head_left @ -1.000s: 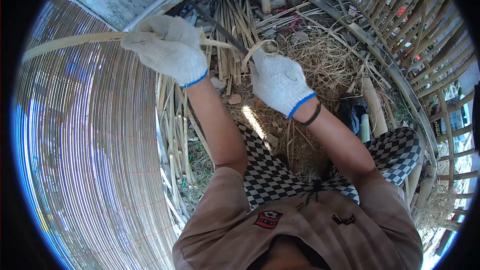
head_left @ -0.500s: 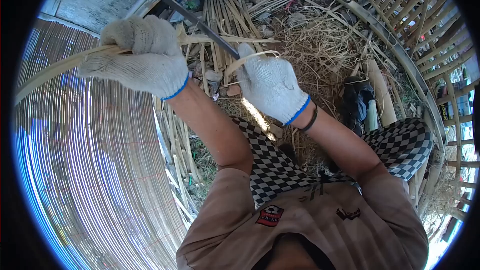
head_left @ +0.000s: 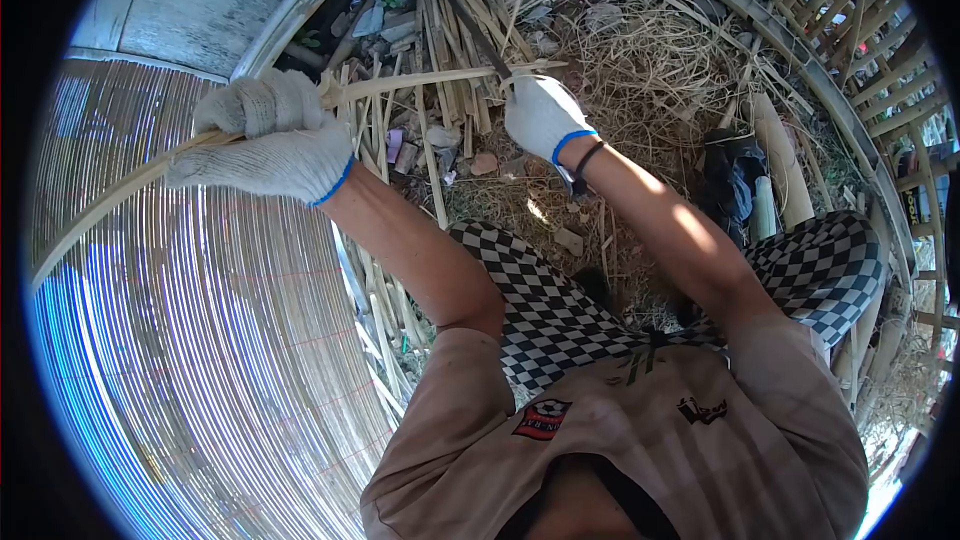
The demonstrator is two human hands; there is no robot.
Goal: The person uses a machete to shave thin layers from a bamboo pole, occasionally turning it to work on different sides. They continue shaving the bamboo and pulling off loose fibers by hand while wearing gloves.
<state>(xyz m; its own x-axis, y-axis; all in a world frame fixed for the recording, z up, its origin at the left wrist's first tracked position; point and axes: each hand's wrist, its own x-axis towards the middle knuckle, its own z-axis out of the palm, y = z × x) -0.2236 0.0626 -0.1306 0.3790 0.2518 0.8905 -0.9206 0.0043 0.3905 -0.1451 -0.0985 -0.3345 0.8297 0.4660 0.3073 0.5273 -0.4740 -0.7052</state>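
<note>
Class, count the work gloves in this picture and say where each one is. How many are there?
2. One glove is on the left hand, closed around a pale strip; the other glove is on the right hand, holding a dark blade.

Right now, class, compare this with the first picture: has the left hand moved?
Yes. Judged against the reddish stone on the ground, the left hand has moved to the person's left, leaving a wider gap between them.
</note>
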